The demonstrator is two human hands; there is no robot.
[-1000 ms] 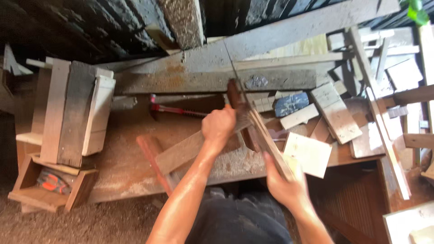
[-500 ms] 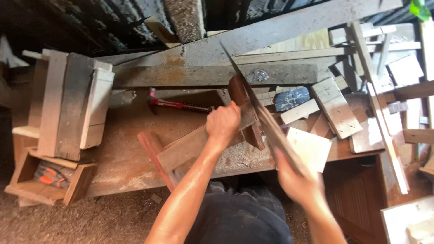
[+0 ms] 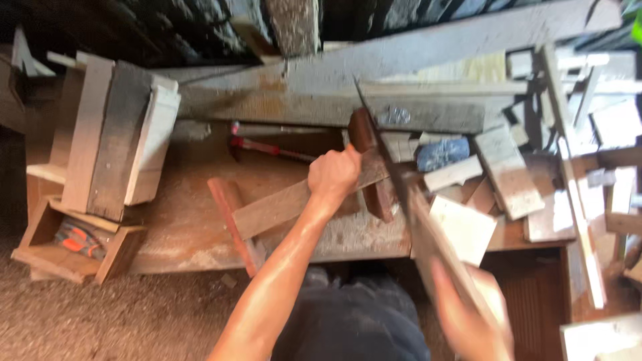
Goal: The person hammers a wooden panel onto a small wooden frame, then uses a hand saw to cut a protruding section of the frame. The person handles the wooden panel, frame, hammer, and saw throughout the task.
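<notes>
Head view: handsaw (image 3: pixel 408 200) across plank (image 3: pixel 281 207)

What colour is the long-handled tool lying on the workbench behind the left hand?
Red: the long-handled tool shows best in the head view.

Bare forearms, no sleeves; dark trousers (image 3: pixel 348 321) (blurry).

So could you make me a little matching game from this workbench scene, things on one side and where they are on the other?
Things:
1. left hand
2. right hand
3. hammer
4. small box

Places:
A. far left, holding orange-handled tools
B. pressing down on a plank
C. blurred, at the near end of the saw
D. lying behind the plank, red handle

Pairs: 1-B, 2-C, 3-D, 4-A
</notes>
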